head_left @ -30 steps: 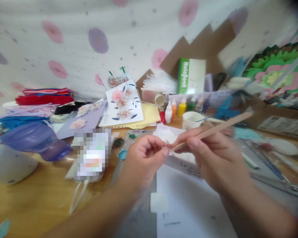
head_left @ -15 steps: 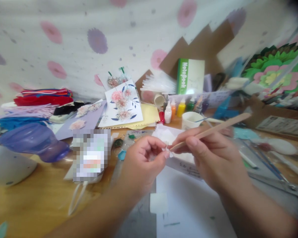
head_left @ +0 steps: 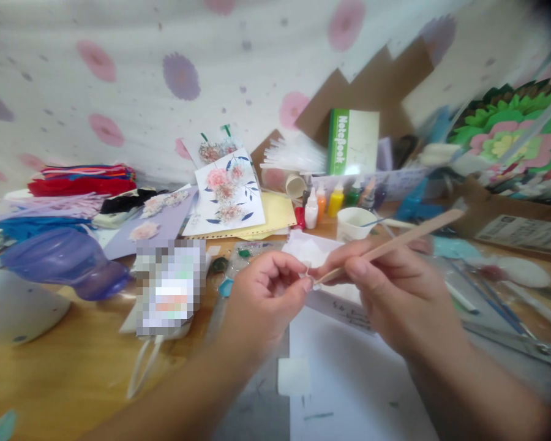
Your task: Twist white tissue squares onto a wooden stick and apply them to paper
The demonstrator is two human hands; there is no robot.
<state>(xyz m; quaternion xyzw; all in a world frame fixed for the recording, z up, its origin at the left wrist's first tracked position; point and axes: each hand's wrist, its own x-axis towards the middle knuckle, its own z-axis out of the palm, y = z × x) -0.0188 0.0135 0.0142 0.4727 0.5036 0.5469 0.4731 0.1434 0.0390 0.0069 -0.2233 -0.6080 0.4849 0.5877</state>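
My left hand (head_left: 269, 294) is closed in a pinch on a tiny whitish piece (head_left: 309, 277), too small and blurred to name. A flat wooden stick (head_left: 408, 234) slants up to the right from my right hand (head_left: 395, 288), which grips it near its lower end. The stick's lower tip meets the whitish piece at my left fingertips. Behind and below both hands stands a white box (head_left: 340, 309) with handwriting on its side and white material inside; my hands hide part of it. A small pale square (head_left: 294, 376) lies below, by the edge of a white sheet (head_left: 349, 373).
Behind the hands are a white paper cup (head_left: 354, 224), several paint bottles (head_left: 335, 201) and a notebook (head_left: 353, 142). Scissors (head_left: 528, 346) and brushes (head_left: 491, 300) lie at right. A blurred-out phone-like object (head_left: 169, 288) and a purple translucent vessel (head_left: 68, 263) are at left.
Both hands stay almost in place, with the stick's tip still at the whitish piece. Only slight shifts of the fingers and the view show.
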